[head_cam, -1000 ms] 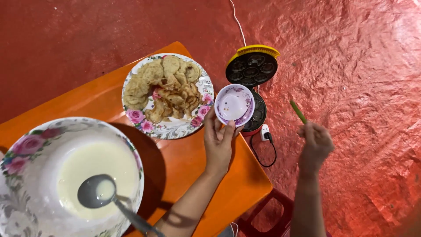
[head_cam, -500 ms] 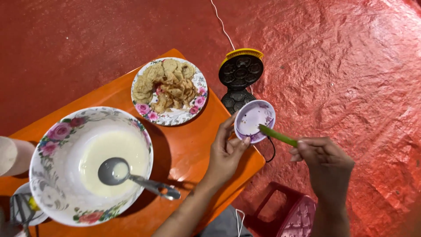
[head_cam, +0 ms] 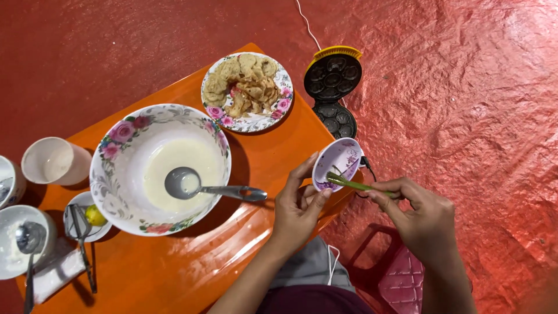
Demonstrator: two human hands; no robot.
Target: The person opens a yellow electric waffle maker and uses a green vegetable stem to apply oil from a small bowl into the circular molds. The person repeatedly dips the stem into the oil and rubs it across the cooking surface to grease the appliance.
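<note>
My left hand (head_cam: 297, 203) holds a small purple and white bowl (head_cam: 339, 163) by its rim, tilted toward me, over the table's right edge. My right hand (head_cam: 419, 212) grips a thin green stick (head_cam: 349, 184) whose tip rests inside that bowl. A large floral bowl (head_cam: 110, 174) of pale batter sits to the left with a metal ladle (head_cam: 197, 186) lying in it. A floral plate (head_cam: 283, 102) piled with small browned cakes stands at the back of the orange table (head_cam: 192, 261).
An open black and yellow mould cooker (head_cam: 332, 93) lies on the red mat (head_cam: 465, 87) beside the table, its cord running off. A white cup (head_cam: 51, 161), small bowls with spoons (head_cam: 23, 241), tongs and a lime (head_cam: 93, 215) crowd the left. A red stool (head_cam: 389, 273) is below.
The view has shifted so more of the table's left side shows. The small bowl came down from over the cooker toward me, and the green stick's tip went into it.
</note>
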